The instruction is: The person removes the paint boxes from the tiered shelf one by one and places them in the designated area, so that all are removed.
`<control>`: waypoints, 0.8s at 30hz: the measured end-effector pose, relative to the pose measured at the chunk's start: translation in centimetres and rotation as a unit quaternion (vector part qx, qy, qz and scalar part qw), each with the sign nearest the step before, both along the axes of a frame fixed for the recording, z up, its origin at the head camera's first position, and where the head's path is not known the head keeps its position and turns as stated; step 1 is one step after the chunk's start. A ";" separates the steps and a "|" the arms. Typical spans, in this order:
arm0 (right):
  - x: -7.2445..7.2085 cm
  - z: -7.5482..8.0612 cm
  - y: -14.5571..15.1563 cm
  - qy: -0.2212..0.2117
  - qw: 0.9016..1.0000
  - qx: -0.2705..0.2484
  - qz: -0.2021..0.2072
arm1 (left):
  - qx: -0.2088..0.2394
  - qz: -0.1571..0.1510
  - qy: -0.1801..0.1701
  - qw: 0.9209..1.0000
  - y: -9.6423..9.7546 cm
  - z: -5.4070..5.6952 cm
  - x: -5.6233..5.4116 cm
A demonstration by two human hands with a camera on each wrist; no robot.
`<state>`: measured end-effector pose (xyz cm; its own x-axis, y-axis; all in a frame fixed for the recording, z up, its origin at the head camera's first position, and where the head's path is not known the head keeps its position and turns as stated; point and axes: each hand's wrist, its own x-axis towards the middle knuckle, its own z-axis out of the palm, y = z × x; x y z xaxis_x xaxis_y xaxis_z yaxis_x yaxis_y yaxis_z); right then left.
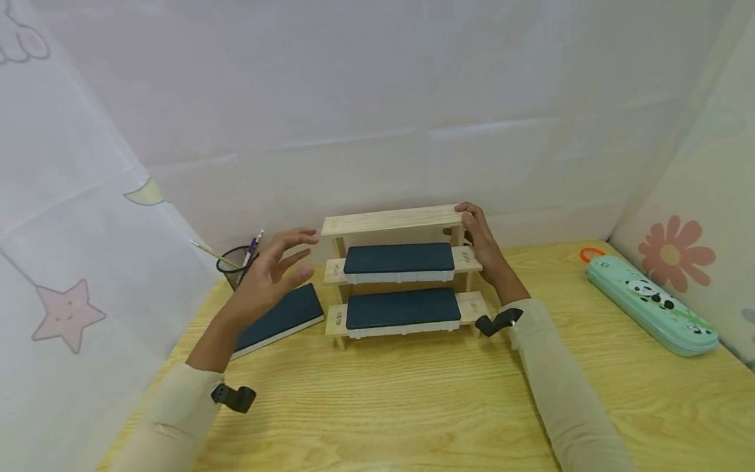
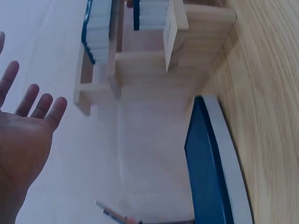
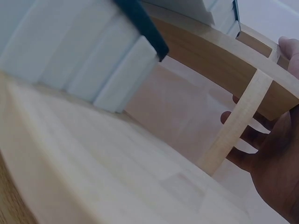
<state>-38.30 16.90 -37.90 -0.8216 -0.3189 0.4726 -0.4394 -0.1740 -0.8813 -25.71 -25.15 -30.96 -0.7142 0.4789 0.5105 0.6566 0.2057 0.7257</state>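
Observation:
A three-tier wooden shelf rack [image 1: 389, 220] stands on the table by the back wall. My right hand [image 1: 485, 246] grips its right end at the top tier; in the right wrist view, fingers [image 3: 254, 137] of that hand curl behind the upright post. My left hand [image 1: 268, 275] is raised off the rack's left side, fingers spread and holding nothing. One white ribbed case with a dark blue lid [image 1: 398, 257] lies on the middle tier, and a similar case [image 1: 403, 308] on the lowest. The top tier is bare.
Left of the rack, partly behind my left forearm, lies another dark-blue-topped, white-sided flat item [image 1: 289, 314]. A black mesh pen cup [image 1: 232, 262] with pens stands behind it. At right are a mint panda pencil case [image 1: 649, 305] and an orange ring [image 1: 592, 254].

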 end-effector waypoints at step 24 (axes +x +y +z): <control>0.4 0.2 -1.0 0.005 1.000 0.010 -0.006 | 0.025 -0.024 -0.061 0.998 5.3 -3.1 -3.3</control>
<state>-37.94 15.88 -37.71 -0.8206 -0.3183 0.4747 -0.4505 -0.1509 -0.8799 -28.97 -19.90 -34.05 -0.7487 0.4908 0.4456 0.5717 0.1379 0.8088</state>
